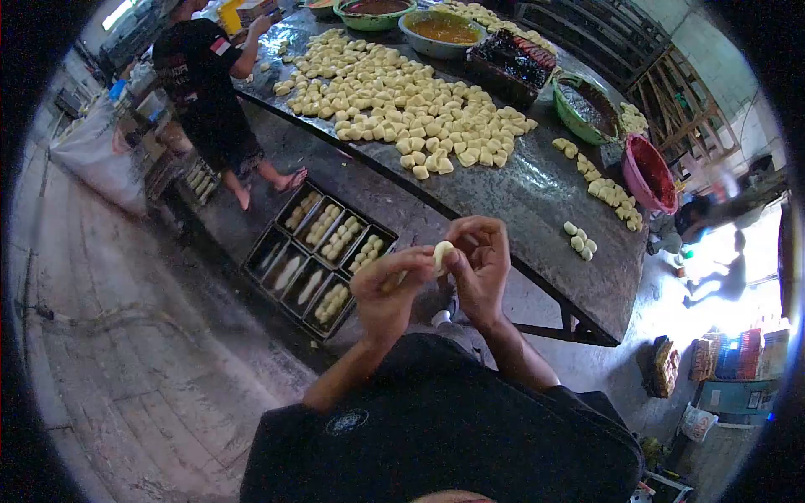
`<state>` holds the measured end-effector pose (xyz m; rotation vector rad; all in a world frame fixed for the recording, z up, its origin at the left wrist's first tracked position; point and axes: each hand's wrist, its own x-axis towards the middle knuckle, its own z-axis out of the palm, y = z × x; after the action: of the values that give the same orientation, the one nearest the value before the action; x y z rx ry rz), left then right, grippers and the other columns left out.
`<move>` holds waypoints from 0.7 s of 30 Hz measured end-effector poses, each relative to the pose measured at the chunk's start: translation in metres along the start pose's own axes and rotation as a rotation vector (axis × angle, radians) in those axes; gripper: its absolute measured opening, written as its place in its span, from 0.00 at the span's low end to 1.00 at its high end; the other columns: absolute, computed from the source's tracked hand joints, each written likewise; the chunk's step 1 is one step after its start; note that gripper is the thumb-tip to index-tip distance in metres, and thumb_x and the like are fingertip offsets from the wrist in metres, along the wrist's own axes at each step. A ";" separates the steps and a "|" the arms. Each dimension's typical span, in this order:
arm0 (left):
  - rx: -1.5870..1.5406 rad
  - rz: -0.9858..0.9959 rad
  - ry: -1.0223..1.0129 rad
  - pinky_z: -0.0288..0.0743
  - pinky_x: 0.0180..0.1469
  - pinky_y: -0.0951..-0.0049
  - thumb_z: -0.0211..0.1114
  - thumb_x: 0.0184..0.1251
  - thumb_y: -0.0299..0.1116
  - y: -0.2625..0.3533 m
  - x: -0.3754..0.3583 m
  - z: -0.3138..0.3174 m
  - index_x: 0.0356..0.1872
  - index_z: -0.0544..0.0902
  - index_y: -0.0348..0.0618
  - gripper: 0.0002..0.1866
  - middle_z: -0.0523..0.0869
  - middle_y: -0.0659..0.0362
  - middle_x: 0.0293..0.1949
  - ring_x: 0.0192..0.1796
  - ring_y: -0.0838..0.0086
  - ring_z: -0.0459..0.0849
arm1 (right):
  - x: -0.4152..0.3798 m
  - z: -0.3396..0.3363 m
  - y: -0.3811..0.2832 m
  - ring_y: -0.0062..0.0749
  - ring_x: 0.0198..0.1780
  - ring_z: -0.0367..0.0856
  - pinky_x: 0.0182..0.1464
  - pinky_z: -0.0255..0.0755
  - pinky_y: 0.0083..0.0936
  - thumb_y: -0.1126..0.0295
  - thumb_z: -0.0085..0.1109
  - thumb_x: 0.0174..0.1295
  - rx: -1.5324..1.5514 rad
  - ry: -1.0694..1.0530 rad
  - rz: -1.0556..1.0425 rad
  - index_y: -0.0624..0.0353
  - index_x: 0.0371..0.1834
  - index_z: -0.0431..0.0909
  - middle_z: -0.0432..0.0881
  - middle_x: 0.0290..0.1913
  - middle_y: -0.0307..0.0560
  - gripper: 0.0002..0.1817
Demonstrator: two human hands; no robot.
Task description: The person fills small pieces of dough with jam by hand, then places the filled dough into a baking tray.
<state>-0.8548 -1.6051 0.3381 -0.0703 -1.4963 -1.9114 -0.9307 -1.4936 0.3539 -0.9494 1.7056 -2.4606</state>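
Observation:
Between the fingertips of both hands is a small piece of pale dough (441, 255), pinched and bent in front of my chest. My left hand (392, 283) is closed on its left side. My right hand (481, 272) grips it from the right with thumb and fingers. Both hands are in the air near the table's edge. Below and left of them, a black multi-compartment baking pan (317, 261) holds rows of dough balls, and some compartments show few or none. A large spread of dough pieces (402, 109) covers the far part of the dark table (537, 201).
Bowls line the table's far side: a green one (579, 109), a pink one (647, 172) with red filling, and a grey one (436, 35) with orange contents. A dark tray (511, 65) stands between. Another person (205, 80) works at the table's left end. Crates (738, 356) stand lower right.

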 end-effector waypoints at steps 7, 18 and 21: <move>0.605 0.592 -0.328 0.81 0.46 0.69 0.71 0.57 0.23 0.014 0.022 -0.020 0.40 0.87 0.39 0.09 0.89 0.57 0.43 0.44 0.62 0.86 | -0.003 0.011 0.008 0.13 0.28 0.74 0.25 0.67 0.15 0.68 0.64 0.67 0.428 0.092 0.551 0.55 0.33 0.73 0.76 0.28 0.32 0.09; 0.307 -0.022 -0.183 0.77 0.43 0.76 0.69 0.62 0.23 -0.014 0.030 -0.001 0.45 0.82 0.35 0.11 0.87 0.53 0.36 0.40 0.73 0.86 | 0.009 -0.017 -0.018 0.20 0.40 0.74 0.40 0.69 0.20 0.68 0.69 0.61 -0.295 -0.156 -0.045 0.62 0.43 0.79 0.75 0.40 0.40 0.13; 0.170 -0.039 0.075 0.78 0.43 0.75 0.67 0.64 0.25 -0.020 0.034 0.031 0.39 0.84 0.34 0.05 0.88 0.54 0.34 0.38 0.72 0.87 | 0.014 -0.028 -0.012 0.17 0.40 0.73 0.41 0.70 0.19 0.67 0.64 0.66 0.015 -0.023 0.331 0.61 0.47 0.75 0.74 0.40 0.38 0.12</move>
<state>-0.9024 -1.5933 0.3470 0.1076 -1.6128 -1.7894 -0.9510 -1.4697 0.3641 -0.6298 1.6762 -2.2362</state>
